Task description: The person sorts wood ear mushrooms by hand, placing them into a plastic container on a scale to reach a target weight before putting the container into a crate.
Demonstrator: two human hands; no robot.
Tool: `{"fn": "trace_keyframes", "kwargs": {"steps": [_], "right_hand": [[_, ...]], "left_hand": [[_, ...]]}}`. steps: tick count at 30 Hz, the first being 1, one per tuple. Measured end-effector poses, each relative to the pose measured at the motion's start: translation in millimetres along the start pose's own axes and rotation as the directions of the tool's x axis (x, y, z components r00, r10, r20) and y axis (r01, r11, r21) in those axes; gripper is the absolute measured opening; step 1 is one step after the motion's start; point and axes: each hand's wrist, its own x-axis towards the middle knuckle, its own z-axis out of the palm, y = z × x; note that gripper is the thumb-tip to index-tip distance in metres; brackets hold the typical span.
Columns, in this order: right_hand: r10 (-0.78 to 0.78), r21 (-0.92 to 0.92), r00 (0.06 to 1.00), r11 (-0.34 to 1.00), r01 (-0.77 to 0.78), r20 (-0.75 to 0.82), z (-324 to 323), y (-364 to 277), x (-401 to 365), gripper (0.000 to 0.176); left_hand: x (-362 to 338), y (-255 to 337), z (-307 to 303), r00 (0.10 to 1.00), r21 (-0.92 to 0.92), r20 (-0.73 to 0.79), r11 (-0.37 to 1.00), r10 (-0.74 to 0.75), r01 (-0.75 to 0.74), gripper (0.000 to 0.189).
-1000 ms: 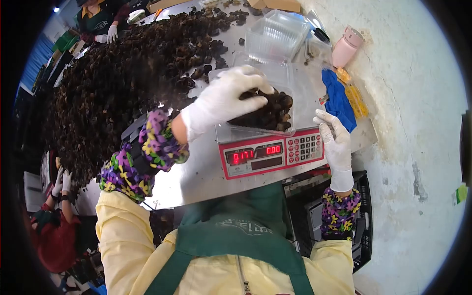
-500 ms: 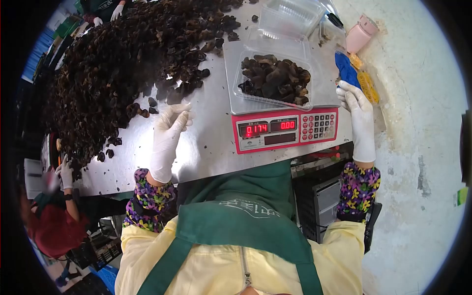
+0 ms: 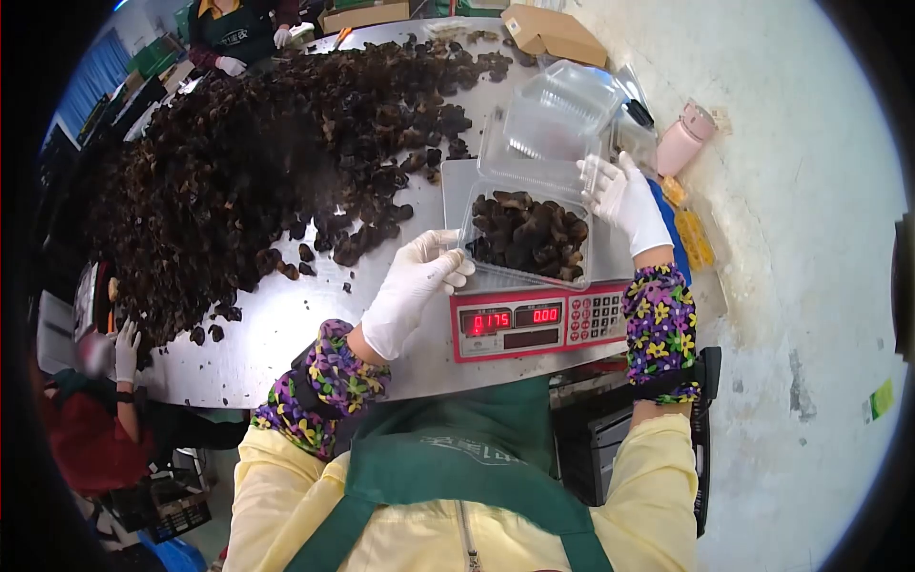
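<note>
A clear plastic box (image 3: 579,275) holding dark brown dried pieces (image 3: 526,234) rests on a red digital scale (image 3: 538,324), whose display reads 0.175 and 0.00. The box's clear lid stands open behind it. My left hand (image 3: 417,288), in a white glove, is at the box's left edge, with thumb and fingers pinched on that edge. At the upper right of the box is my right hand (image 3: 624,202), also gloved, its fingers apart beside the raised lid.
A large heap of dark pieces (image 3: 229,181) spreads over the metal table (image 3: 276,355). Behind the scale lie stacked clear boxes (image 3: 562,105) and a cardboard box (image 3: 555,34). A pink bottle (image 3: 684,141) stands right. Co-workers are at the back left and lower left.
My left hand has moved right to the box's edge. My right hand has moved left from the blue item to the lid. The display went from 0.174 to 0.175, and the view has shifted.
</note>
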Motion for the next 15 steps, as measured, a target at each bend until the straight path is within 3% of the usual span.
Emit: {"fn": "trace_keyframes", "kwargs": {"steps": [2,4,5,6,8,10,11,12,13,14,15], "right_hand": [[-0.025,-0.087,1.0,0.996,0.023,-0.019,9,-5,-19,0.061],[-0.289,-0.476,0.955,0.832,0.283,0.063,24,-5,-58,0.058],[-0.301,-0.618,0.949,0.729,0.293,0.095,26,-4,-78,0.048],[-0.297,-0.619,0.95,0.73,0.288,0.091,21,7,-90,0.048],[-0.433,-0.86,0.824,0.181,0.477,0.366,13,29,-115,0.036],[-0.512,-0.872,0.806,0.197,0.448,0.298,23,58,-140,0.043],[-0.542,-0.925,0.815,0.164,0.343,0.206,39,64,-157,0.035],[-0.543,-0.926,0.815,0.163,0.339,0.203,32,66,-157,0.035],[-0.294,-0.849,0.956,0.507,0.151,-0.005,19,72,-154,0.028],[0.031,-0.661,0.991,0.742,-0.112,-0.133,14,77,-153,0.023],[-0.048,-0.563,0.994,0.826,-0.016,-0.099,13,85,-152,0.017]], "left_hand": [[1,0,0,1.0,-0.013,-0.012,1.0,-0.008,0.008,0.032],[4,-7,-3,0.998,-0.116,0.025,0.991,-0.064,0.066,0.03],[4,-5,-4,0.997,-0.117,0.025,0.991,-0.068,0.07,0.03],[2,0,-5,0.993,-0.187,0.055,0.976,-0.103,0.111,0.028],[0,9,-4,0.987,-0.257,0.089,0.954,-0.137,0.155,0.027],[-1,16,3,0.987,-0.14,0.032,0.978,-0.154,0.157,0.023],[-1,13,4,0.987,-0.141,0.036,0.977,-0.155,0.158,0.023],[-1,8,6,0.991,-0.151,0.044,0.979,-0.13,0.135,0.022],[0,3,7,0.993,-0.161,0.054,0.981,-0.106,0.113,0.02],[1,-1,7,0.993,-0.157,0.059,0.981,-0.107,0.115,0.02],[2,-5,6,0.993,-0.173,0.062,0.979,-0.096,0.105,0.02]]}}
